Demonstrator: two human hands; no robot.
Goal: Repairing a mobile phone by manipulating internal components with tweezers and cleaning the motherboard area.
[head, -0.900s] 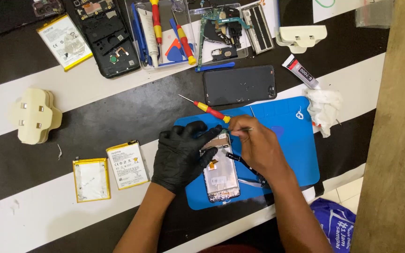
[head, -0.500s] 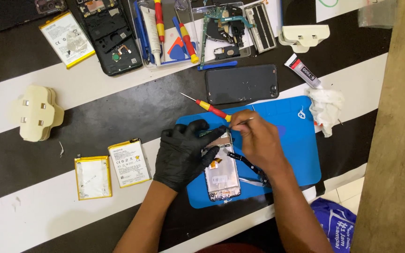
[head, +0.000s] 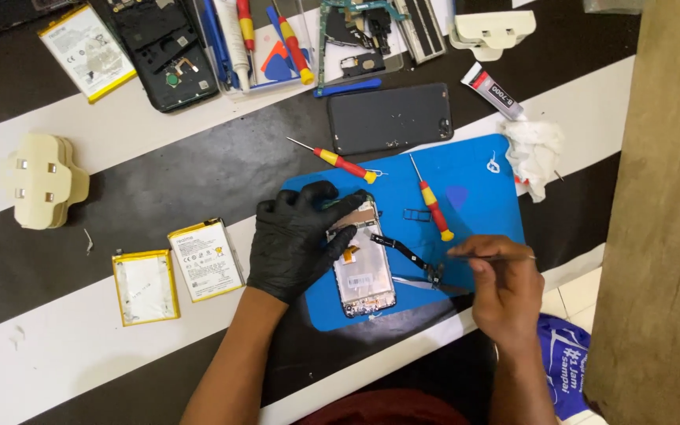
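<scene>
**A:** You're working on a black-and-white striped table (head: 120, 134) crowded with parts, with a blue repair mat (head: 482, 197) laid over its middle. The opened phone (head: 362, 264) lies on the mat's left half, insides up, long axis running from twelve to six o'clock.

**B:** Where do my hands sit against it?

**A:** Your gloved left hand (head: 297, 240) lies at nine o'clock of the phone, its fingers (head: 340, 208) spread and resting on the upper edge and left side, pinning it down. Your bare right hand (head: 505, 287) is at about four o'clock, well clear of the phone, fingers pressed together in a pinch on a thin metal tool (head: 493, 256), possibly tweezers; I cannot tell.

**B:** What could go wrong?

**A:** As I judge it, the black flex strip (head: 407, 256) trailing from the phone toward three o'clock could tear if the tool tip snags it. The red-and-yellow screwdriver (head: 432, 198) lies loose at one o'clock, a second screwdriver (head: 338, 162) at eleven; a sweeping wrist could roll either. If your left fingers lift, the phone may skate on the mat.
</scene>
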